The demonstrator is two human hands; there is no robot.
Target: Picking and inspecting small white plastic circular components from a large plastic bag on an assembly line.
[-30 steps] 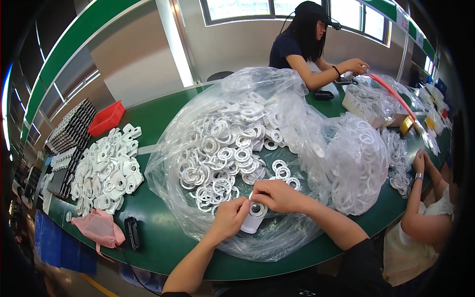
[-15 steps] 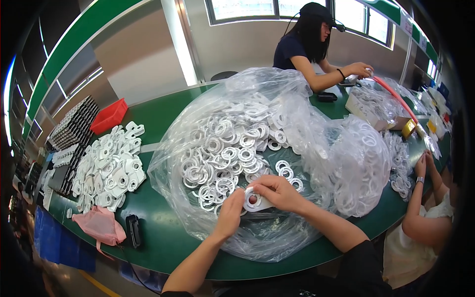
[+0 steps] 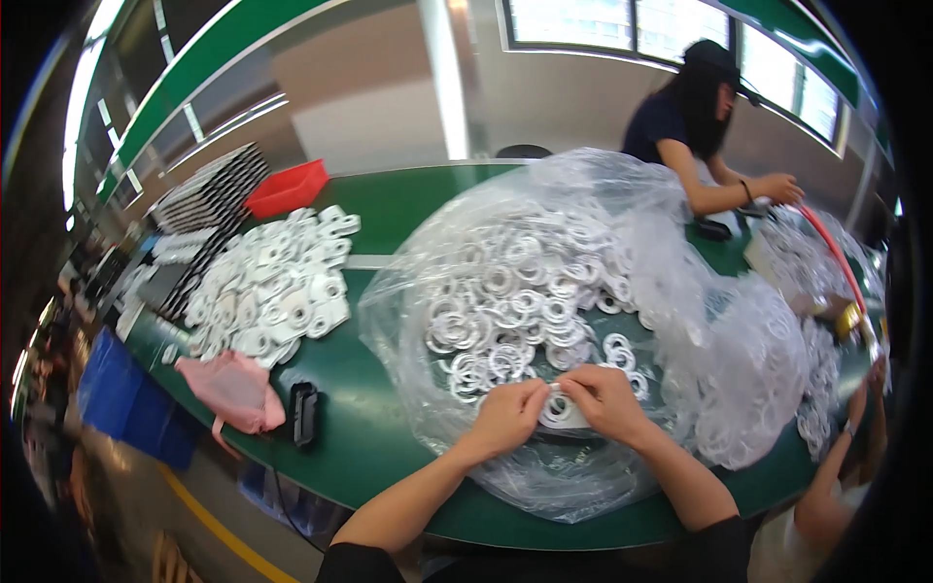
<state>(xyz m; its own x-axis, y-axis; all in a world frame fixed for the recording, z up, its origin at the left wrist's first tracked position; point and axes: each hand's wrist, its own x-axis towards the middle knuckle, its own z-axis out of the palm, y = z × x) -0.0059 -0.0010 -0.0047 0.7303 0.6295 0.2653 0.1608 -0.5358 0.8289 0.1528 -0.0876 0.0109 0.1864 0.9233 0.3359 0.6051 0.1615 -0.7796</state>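
Two hands [image 3: 510, 418] [image 3: 604, 400] pinch one white part [image 3: 561, 413], partly covered; one tray [image 3: 292, 197]; rings [image 3: 526, 303] too heaped to count.

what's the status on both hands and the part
Left hand, right hand pinching one white part. Clear plastic beneath. White ring pile just beyond.

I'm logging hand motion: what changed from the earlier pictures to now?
The white part turned: its flat end, first pointing down the picture, now points rightward. The view swung left. Left hand and right hand keep hold; the loose rings and red tray stayed.
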